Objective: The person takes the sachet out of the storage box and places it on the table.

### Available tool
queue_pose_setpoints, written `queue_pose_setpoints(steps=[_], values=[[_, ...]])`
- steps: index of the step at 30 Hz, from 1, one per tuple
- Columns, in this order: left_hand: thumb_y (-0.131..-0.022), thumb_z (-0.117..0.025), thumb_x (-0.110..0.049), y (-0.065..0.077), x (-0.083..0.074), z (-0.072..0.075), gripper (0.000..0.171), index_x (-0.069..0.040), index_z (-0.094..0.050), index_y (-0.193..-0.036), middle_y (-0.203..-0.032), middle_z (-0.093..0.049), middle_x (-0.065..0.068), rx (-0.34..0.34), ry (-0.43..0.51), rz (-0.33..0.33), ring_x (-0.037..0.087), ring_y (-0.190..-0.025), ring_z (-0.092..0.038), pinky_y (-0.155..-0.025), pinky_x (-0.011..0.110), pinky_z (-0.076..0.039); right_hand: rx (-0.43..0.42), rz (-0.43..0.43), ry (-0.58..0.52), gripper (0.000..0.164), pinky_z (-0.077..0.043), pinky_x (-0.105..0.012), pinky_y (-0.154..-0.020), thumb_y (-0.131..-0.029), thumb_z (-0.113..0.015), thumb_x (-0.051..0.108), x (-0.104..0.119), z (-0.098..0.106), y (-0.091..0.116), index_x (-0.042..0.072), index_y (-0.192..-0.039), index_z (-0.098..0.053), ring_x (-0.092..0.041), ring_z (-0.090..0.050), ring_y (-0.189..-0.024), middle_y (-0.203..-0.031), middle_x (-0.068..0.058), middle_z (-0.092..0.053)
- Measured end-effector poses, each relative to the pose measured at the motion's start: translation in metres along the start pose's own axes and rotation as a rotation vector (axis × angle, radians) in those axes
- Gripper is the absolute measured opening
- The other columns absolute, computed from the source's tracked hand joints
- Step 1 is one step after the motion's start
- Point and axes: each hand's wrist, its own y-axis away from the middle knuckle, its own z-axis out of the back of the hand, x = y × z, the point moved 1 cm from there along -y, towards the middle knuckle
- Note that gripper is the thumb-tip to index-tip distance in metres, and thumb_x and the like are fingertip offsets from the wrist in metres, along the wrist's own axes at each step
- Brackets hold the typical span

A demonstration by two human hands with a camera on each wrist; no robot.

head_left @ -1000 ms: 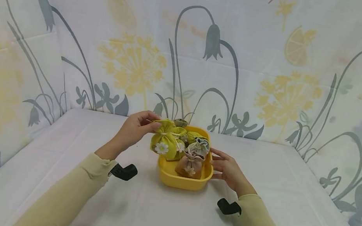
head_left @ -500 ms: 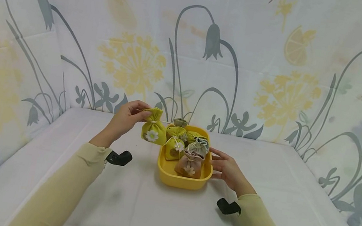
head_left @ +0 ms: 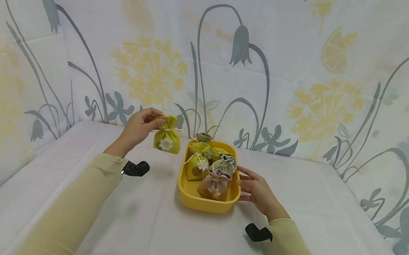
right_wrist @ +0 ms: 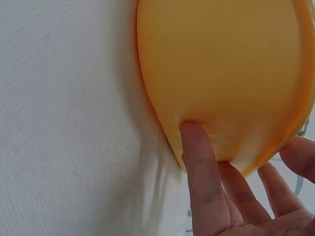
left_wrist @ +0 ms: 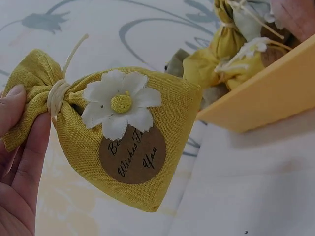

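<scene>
Well, left fingers: your left hand (head_left: 138, 127) pinches the gathered top of a yellow-green pouch (head_left: 167, 139), thumb against fingers, just above its cord tie (left_wrist: 57, 98).
Held pouch: it hangs from your fingertips, just to the tub's left, clear of the table; a white flower (left_wrist: 121, 104) sits over a round brown label (left_wrist: 134, 156).
Right fingers: your right hand (head_left: 259, 193) has its fingers spread, their tips touching the outside of the tub's right wall.
Yellow tub: the tub (head_left: 205, 205) stands upright on the table, between your hands.
Inside the tub: yellow-green pouches (head_left: 196, 168) at the left and back, a pale grey-blue pouch (head_left: 225, 164) to the right, a pinkish-brown pouch (head_left: 214, 188) in front.
Far rim: a grey-green pouch top (head_left: 203, 137) shows there; you cannot tell whether it is inside.
Arms: both beige sleeves (head_left: 73, 209) reach forward, your left hand farther out than your right.
Table: white cloth (head_left: 177, 248), before a flower-printed backdrop (head_left: 272, 4).
</scene>
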Motion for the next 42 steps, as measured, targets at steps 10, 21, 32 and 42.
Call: queue_pose_setpoints(steps=[10, 21, 32, 42], values=[[-0.093, -0.059, -0.016, -0.008, 0.014, -0.006, 0.028, 0.003, -0.058, -0.113, -0.107, -0.057, 0.017, -0.061, -0.015, 0.011, 0.023, -0.093, -0.057, -0.077, 0.025, -0.051, -0.005, -0.003, -0.010, 0.054, -0.050, -0.045, -0.082, -0.091, -0.047, 0.006, 0.000, 0.000, 0.000, 0.010, -0.144, -0.036, -0.034, -0.054, -0.109, -0.141, -0.023, -0.034], [-0.093, -0.058, -0.011, -0.010, 0.036, -0.010, 0.026, 0.008, -0.057, -0.112, -0.108, -0.057, 0.022, -0.090, -0.012, 0.026, 0.030, -0.095, -0.057, -0.083, 0.038, -0.050, -0.007, -0.002, -0.006, 0.054, -0.050, -0.045, -0.082, -0.091, -0.048, 0.006, -0.001, -0.001, -0.001, 0.011, -0.143, -0.037, -0.034, -0.053, -0.111, -0.141, -0.022, -0.036], [-0.093, -0.058, -0.012, -0.006, 0.052, -0.015, 0.026, 0.005, -0.058, -0.113, -0.110, -0.058, 0.021, -0.114, -0.065, 0.102, 0.028, -0.096, -0.056, -0.081, 0.031, -0.050, -0.013, 0.008, 0.010, 0.053, -0.050, -0.044, -0.081, -0.091, -0.049, 0.007, 0.000, 0.000, -0.001, 0.011, -0.143, -0.037, -0.034, -0.054, -0.111, -0.140, -0.022, -0.036], [-0.093, -0.059, -0.013, 0.000, 0.069, -0.018, 0.025, 0.004, -0.059, -0.111, -0.110, -0.058, 0.020, -0.105, -0.092, 0.156, 0.028, -0.098, -0.056, -0.083, 0.035, -0.050, -0.014, 0.005, 0.006, 0.054, -0.050, -0.044, -0.081, -0.091, -0.048, 0.007, 0.000, -0.001, 0.001, 0.011, -0.144, -0.037, -0.034, -0.054, -0.109, -0.140, -0.022, -0.036]])
